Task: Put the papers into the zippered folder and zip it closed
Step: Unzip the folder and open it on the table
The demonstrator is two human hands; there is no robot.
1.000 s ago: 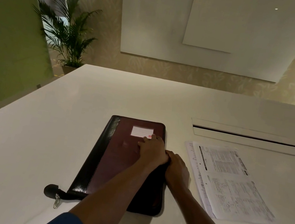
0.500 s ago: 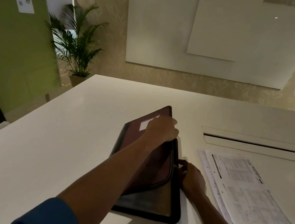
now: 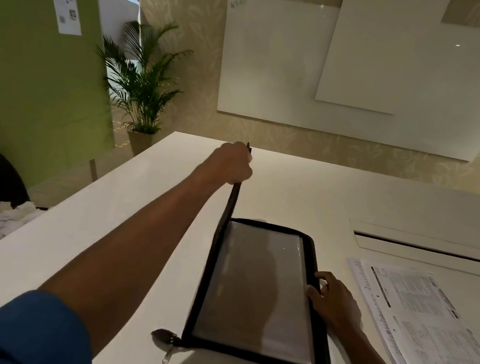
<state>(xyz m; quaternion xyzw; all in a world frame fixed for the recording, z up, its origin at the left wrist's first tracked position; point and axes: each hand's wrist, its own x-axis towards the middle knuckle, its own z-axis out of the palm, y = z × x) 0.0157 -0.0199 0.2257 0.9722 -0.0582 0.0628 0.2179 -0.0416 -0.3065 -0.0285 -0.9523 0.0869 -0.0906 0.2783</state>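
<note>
Now one zippered folder point(image 3: 261, 293) lies open on the white counter point(image 3: 93, 252), its cover point(image 3: 231, 202) raised upright, edge-on to the camera. Two hands work it: the left hand point(image 3: 230, 163) grips the top of the raised cover, and the right hand point(image 3: 331, 302) rests on the folder's right edge, fingers bent over the black rim. One zipper pull point(image 3: 166, 341) trails at the near left corner. Just right, a small stack of printed papers point(image 3: 424, 327) lies flat, count unclear. One potted palm point(image 3: 144, 83) stands beyond.
</note>
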